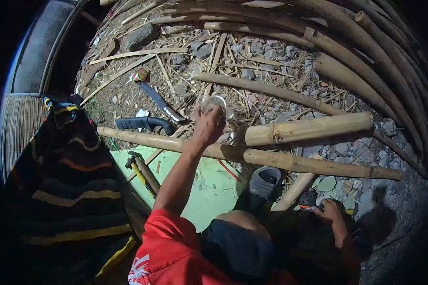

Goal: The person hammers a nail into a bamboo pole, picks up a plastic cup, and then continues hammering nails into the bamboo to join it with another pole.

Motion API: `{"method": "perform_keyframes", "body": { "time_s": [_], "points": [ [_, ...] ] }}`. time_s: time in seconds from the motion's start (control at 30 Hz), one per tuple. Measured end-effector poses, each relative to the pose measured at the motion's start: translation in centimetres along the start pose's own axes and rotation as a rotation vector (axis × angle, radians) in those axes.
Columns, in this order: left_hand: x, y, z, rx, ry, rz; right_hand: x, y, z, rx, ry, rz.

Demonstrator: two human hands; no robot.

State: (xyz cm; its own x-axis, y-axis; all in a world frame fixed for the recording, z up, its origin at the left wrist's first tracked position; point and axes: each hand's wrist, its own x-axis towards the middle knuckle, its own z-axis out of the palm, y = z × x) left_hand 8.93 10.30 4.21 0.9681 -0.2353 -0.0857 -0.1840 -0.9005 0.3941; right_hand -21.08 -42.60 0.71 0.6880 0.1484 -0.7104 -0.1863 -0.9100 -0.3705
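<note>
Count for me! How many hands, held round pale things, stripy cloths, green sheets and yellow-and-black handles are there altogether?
Hands: 2 (left hand, right hand)
Round pale thing in the left hand: 1
Striped cloth: 1
Green sheet: 1
Yellow-and-black handle: 1
Total: 6

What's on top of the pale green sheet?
A yellow-handled tool and a red strip show; your left arm covers part of the sheet, hiding whatever's there.

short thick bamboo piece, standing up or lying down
Lying down: the bamboo piece shows its long side, stretched just beyond the long pole, right of the left hand.
</note>
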Motion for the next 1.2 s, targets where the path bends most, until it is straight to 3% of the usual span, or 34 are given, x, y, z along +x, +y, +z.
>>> {"method": "perform_keyframes", "body": {
  "time_s": [0.03, 0.13, 0.17, 0.27, 0.3, 0.4, 0.43, 0.53, 0.57, 0.67, 0.8, 0.9, 1.1, 1.13, 1.2],
  "points": [
    [-0.5, -0.8, 1.1, -0.009, 0.033, 0.107, 0.2, 0.6, 0.6, -0.008, -0.013, 0.014],
    [-1.2, -0.6, 2.1, -0.051, -0.063, 0.140, 0.2, 1.4, 1.4, 0.004, 0.054, -0.015],
    [-0.8, 0.0, 1.7, 0.035, -0.140, 0.095, -0.5, -0.5, 0.1, 0.009, 0.083, 0.017],
    [-0.4, 0.4, 1.0, -0.106, -0.156, 0.007, 0.0, -0.4, -0.5, 0.051, -0.092, 0.090],
    [-0.3, 0.5, 0.8, -0.038, 0.014, 0.131, -0.2, -0.4, -0.5, 0.045, -0.060, 0.083],
    [0.5, 0.2, -0.6, -0.182, -0.035, 0.004, -0.6, -0.7, -0.2, 0.031, 0.036, 0.058],
    [0.8, 0.6, -1.2, -0.223, -0.071, -0.124, -0.5, -0.3, 0.2, 0.023, 0.059, 0.026],
    [1.2, -1.2, -0.2, -0.018, 0.156, -0.009, -0.3, 0.7, 1.4, -0.014, 0.097, 0.006],
    [1.6, -1.5, -0.6, 0.012, 0.080, -0.076, -0.2, 0.5, 1.2, -0.035, 0.086, 0.045],
    [1.9, -1.3, -0.5, 0.039, 0.252, 0.001, -0.2, -0.9, -0.8, -0.160, 0.077, 0.080],
    [3.1, -1.4, -0.4, -0.003, 0.190, -0.003, -0.3, -0.9, -1.5, -0.204, 0.166, 0.073],
    [3.6, -0.7, -0.5, -0.070, 0.312, 0.043, -0.6, -1.8, -2.4, -0.214, 0.162, 0.072],
    [3.7, -1.5, 0.1, 0.103, 0.277, -0.003, -1.4, -2.4, -3.0, -0.144, 0.213, 0.104],
    [3.7, -1.8, 0.5, 0.220, 0.336, 0.080, -1.6, -2.6, -3.5, -0.115, 0.206, 0.100],
    [3.4, -1.3, 0.4, 0.104, 0.310, 0.030, -1.9, -2.9, -4.6, -0.059, 0.195, 0.092]
  ]
}}
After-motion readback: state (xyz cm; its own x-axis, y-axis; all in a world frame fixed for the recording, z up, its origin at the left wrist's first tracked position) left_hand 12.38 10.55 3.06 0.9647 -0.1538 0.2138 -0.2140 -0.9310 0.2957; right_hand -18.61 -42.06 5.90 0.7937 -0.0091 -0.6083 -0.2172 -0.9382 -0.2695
